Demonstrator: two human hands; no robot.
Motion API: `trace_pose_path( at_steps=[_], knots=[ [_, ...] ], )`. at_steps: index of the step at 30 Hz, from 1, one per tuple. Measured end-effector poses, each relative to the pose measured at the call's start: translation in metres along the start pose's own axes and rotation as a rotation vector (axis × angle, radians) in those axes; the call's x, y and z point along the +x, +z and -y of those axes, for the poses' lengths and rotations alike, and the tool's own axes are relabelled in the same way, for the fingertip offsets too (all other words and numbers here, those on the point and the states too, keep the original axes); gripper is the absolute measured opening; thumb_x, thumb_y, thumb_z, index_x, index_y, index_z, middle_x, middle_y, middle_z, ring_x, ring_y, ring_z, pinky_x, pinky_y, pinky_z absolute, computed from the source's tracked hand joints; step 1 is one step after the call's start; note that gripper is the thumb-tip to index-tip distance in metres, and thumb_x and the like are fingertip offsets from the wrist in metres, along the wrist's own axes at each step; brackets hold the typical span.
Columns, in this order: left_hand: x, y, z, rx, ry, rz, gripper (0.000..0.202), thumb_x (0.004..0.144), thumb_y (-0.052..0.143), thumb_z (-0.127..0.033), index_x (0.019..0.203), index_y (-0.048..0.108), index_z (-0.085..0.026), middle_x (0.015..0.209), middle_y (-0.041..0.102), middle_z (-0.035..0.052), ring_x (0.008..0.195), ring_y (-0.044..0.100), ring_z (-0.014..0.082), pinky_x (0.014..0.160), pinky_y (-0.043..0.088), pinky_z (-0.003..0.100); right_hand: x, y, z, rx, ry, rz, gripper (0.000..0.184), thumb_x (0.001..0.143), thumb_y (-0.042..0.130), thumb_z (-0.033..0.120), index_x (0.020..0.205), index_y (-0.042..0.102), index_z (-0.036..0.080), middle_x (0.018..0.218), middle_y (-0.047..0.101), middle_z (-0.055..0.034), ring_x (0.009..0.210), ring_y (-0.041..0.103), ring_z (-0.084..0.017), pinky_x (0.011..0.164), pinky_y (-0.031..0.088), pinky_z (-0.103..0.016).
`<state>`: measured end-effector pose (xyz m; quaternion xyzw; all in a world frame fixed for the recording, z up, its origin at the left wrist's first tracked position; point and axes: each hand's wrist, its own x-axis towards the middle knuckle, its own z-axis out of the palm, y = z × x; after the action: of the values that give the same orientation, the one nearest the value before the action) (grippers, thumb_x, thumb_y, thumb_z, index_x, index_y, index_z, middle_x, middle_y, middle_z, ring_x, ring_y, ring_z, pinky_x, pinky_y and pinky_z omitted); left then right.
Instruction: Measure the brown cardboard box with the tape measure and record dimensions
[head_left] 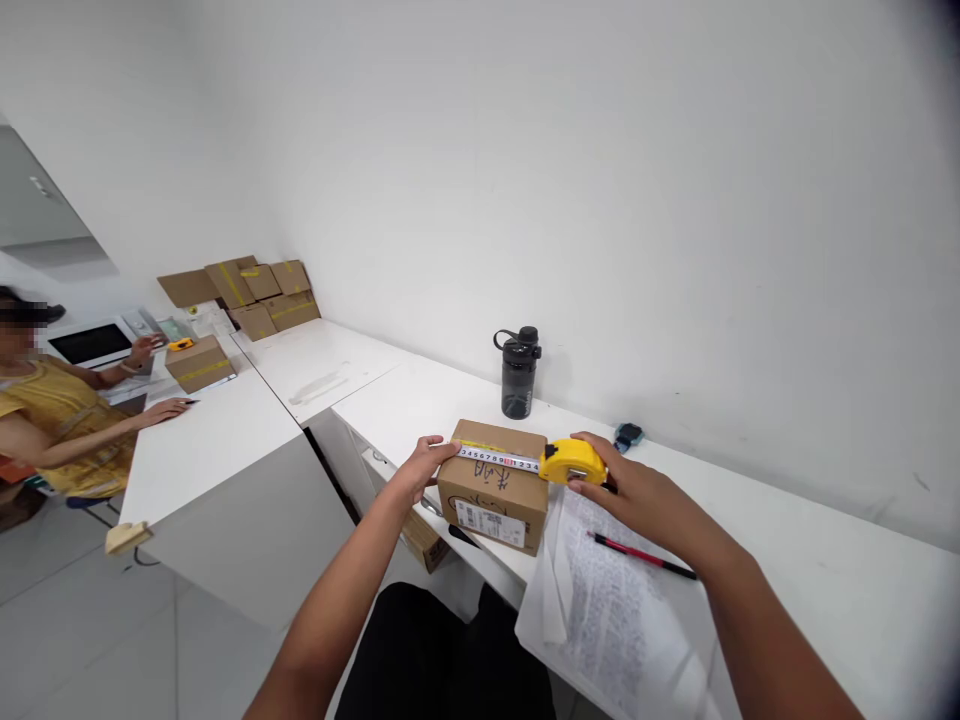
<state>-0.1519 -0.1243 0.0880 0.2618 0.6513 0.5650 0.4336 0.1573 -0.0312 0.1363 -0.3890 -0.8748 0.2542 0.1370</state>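
A small brown cardboard box (533,497) stands on the white desk in front of me, with dark handwriting on top and a white label on its near side. Across its top lies the white blade of a tape measure (576,462), whose yellow case sits at the box's right edge. My right hand (626,482) is closed around that case. At the left end of the blade, my left hand (429,466) pinches the tip against the box's left edge, its fingers partly behind the box.
Written papers (622,610) and a red-black pen (641,555) lie right of the box. A dark bottle (517,375) and a watch (628,436) are behind. At left, a person in yellow (64,430) sits by another box (199,365); stacked cartons (262,298) stand against the wall.
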Motion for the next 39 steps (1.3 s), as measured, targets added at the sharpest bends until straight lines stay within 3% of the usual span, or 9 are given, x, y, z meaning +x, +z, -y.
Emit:
trace_pose_path(
  at_steps=[4,10,19,24,32,35,39],
  knots=[
    [0.000,0.007,-0.008,-0.014,0.051,0.044,0.063,0.065,0.077,-0.047,0.118,0.052,-0.024,0.104,0.067,0.0101,0.090,0.063,0.0254,0.076,0.044,0.033,0.001,0.000,-0.001,-0.003,0.009,-0.036,0.065,0.087,0.041,0.059,0.146,0.023,0.037,0.096,0.068,-0.0042,0.078,0.065,-0.026,0.066,0.046,-0.034],
    [-0.001,0.007,-0.026,0.092,0.125,0.141,0.052,0.069,0.073,-0.048,0.114,0.062,-0.026,0.105,0.067,0.0102,0.093,0.062,0.0286,0.072,0.046,0.032,0.004,0.001,-0.002,0.009,0.006,-0.034,0.068,0.089,0.040,0.058,0.149,0.017,0.037,0.094,0.068,-0.0034,0.078,0.065,-0.026,0.070,0.047,-0.036],
    [0.008,0.001,-0.005,-0.074,0.131,0.230,0.057,0.072,0.073,-0.045,0.125,0.060,-0.028,0.119,0.065,0.0091,0.102,0.063,0.0283,0.076,0.051,0.033,0.006,-0.001,-0.003,0.036,0.032,0.013,0.069,0.086,0.044,0.059,0.147,0.022,0.038,0.092,0.067,-0.0039,0.074,0.063,-0.026,0.066,0.047,-0.034],
    [0.010,0.001,-0.006,-0.076,0.083,0.287,0.058,0.074,0.072,-0.045,0.128,0.058,-0.029,0.126,0.063,0.0082,0.110,0.059,0.0305,0.074,0.051,0.032,0.007,0.001,-0.006,0.032,0.073,0.015,0.068,0.086,0.044,0.060,0.147,0.021,0.040,0.093,0.067,-0.0011,0.075,0.064,-0.024,0.067,0.048,-0.034],
    [0.012,0.008,0.003,-0.266,0.132,0.194,0.049,0.069,0.077,-0.036,0.114,0.065,-0.022,0.124,0.062,0.0108,0.109,0.059,0.0291,0.088,0.046,0.034,0.005,0.017,-0.008,0.055,0.100,-0.049,0.067,0.087,0.045,0.056,0.145,0.023,0.030,0.095,0.067,-0.0043,0.077,0.062,-0.023,0.071,0.049,-0.035],
    [0.013,0.013,0.005,-0.351,0.064,0.177,0.061,0.066,0.079,-0.032,0.122,0.057,-0.021,0.122,0.060,0.0142,0.102,0.062,0.0285,0.085,0.048,0.035,0.005,0.018,0.001,0.074,0.088,-0.058,0.068,0.088,0.044,0.055,0.147,0.019,0.030,0.101,0.065,-0.0054,0.079,0.062,-0.023,0.074,0.049,-0.037],
    [0.012,0.014,-0.003,-0.242,0.027,0.138,0.077,0.062,0.080,-0.030,0.130,0.045,-0.020,0.122,0.058,0.0172,0.095,0.064,0.0279,0.079,0.050,0.035,0.006,0.017,0.015,0.105,0.078,-0.064,0.072,0.087,0.048,0.052,0.148,0.016,0.030,0.117,0.062,-0.0060,0.093,0.062,-0.024,0.081,0.048,-0.038]
  ],
)
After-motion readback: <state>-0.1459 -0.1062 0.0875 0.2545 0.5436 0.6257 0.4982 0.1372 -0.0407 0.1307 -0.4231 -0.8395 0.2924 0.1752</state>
